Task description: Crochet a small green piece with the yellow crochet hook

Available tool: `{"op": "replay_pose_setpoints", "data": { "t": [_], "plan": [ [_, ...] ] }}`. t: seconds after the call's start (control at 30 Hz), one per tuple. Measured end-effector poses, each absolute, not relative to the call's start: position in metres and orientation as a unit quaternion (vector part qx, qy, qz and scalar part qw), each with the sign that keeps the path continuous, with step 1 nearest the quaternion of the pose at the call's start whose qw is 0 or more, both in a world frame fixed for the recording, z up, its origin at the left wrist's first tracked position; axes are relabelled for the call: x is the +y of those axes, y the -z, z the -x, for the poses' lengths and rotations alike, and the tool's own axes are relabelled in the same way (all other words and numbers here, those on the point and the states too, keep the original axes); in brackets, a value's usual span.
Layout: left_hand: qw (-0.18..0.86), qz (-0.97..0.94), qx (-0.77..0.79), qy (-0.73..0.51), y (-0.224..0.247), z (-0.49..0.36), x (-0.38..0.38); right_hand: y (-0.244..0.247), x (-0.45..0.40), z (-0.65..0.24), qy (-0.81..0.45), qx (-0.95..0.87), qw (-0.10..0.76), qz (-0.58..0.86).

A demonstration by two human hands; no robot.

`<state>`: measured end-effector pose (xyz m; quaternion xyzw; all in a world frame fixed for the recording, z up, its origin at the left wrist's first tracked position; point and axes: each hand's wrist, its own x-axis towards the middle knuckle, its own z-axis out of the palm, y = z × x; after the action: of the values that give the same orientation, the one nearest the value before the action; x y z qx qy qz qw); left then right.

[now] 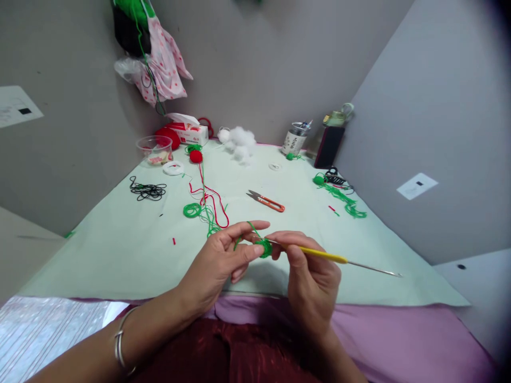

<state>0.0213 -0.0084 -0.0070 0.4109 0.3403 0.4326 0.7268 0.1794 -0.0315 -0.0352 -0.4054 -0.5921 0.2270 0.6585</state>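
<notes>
Bracelet [118, 346] metal circles the wrist nearest my view. Through the head camera I see my left hand [215, 260] pinching the small green crochet piece [264, 248] between thumb and fingers, a green strand reaching its index finger. My right hand [313, 282] closes on the yellow-handled hook [323, 255], its inner end at the piece. Beyond them on the pale cloth [131, 255] I find orange-handled snips [268, 202], a green yarn coil [192, 210] to their left and black cord [147, 190] farther left. Farther back I have a red ball [196, 156], white stuffing [241, 141] and a pen holder [294, 139]; a dotted bag [163, 64] hangs against the wall.
</notes>
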Motion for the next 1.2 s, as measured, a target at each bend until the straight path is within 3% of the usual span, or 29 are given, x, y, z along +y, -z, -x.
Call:
{"op": "replay_pose_setpoints", "data": {
  "t": [0.2,0.43,0.53,0.77,0.93,1.2],
  "plan": [
    [0.786,-0.340,0.312,-0.411,0.010,-0.024,-0.002,0.046,-0.034,-0.180,-0.023,-0.687,0.606,0.400],
    [0.755,-0.350,0.322,-0.451,0.011,-0.021,0.000,0.034,-0.030,-0.183,-0.261,-0.561,0.684,0.386],
    [0.736,-0.393,0.328,-0.443,0.013,-0.022,-0.004,0.035,-0.029,-0.182,-0.286,-0.574,0.656,0.398],
    [0.749,-0.378,0.324,-0.437,0.010,-0.021,-0.005,0.037,-0.025,-0.188,-0.392,-0.496,0.687,0.358],
    [0.735,-0.398,0.333,-0.437,0.011,-0.019,-0.005,0.033,-0.030,-0.188,-0.375,-0.514,0.686,0.354],
    [0.690,-0.444,0.345,-0.457,0.017,-0.018,-0.005,0.033,-0.042,-0.187,-0.218,-0.607,0.640,0.417]
  ]
}}
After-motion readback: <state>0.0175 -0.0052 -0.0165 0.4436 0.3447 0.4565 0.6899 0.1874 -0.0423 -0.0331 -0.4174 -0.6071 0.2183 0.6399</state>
